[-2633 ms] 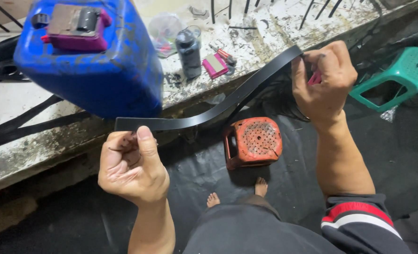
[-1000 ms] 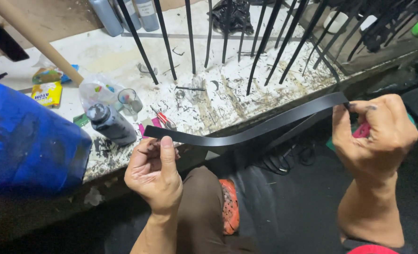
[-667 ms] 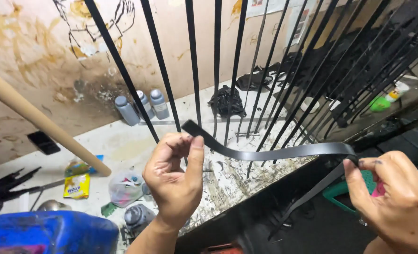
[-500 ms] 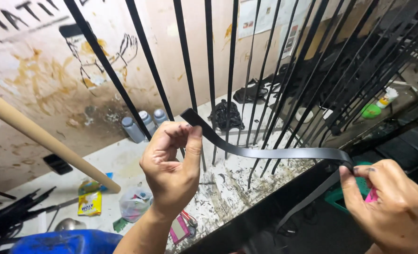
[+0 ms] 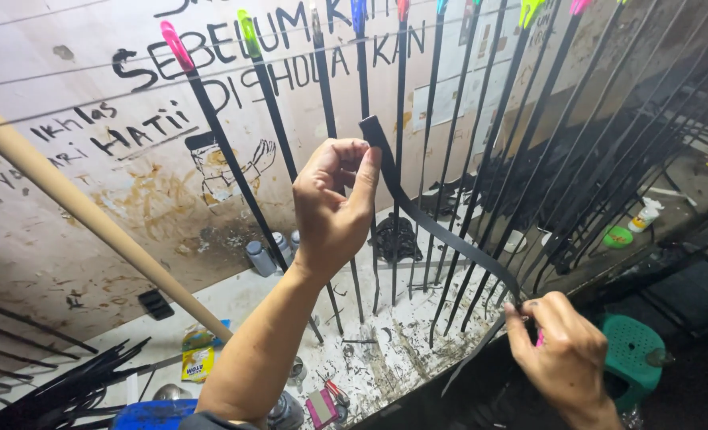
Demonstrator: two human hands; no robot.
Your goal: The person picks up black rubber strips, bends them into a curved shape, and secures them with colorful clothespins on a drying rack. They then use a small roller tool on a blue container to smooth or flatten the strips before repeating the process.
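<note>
A long, flat black strip (image 5: 441,231) curves from upper middle down to the lower right. My left hand (image 5: 334,203) is raised and pinches the strip's top end between thumb and fingers. Lower right, my right hand (image 5: 565,358) grips the strip's other part, with something pink showing between its fingers. Behind the strip hang several thin black rods (image 5: 481,143), their tops held by coloured clips (image 5: 174,44) on a line along the wall.
A paint-spattered white bench (image 5: 386,350) carries small bottles (image 5: 260,259), a yellow packet (image 5: 198,362) and a black lump. A wooden pole (image 5: 99,219) slants across the left. Loose black strips (image 5: 67,390) lie bottom left; a green stool (image 5: 637,358) stands bottom right.
My view has tilted up from the bench to the wall. My left hand lifted the strip's end higher, in front of the hanging rods; my right hand stayed low on the strip.
</note>
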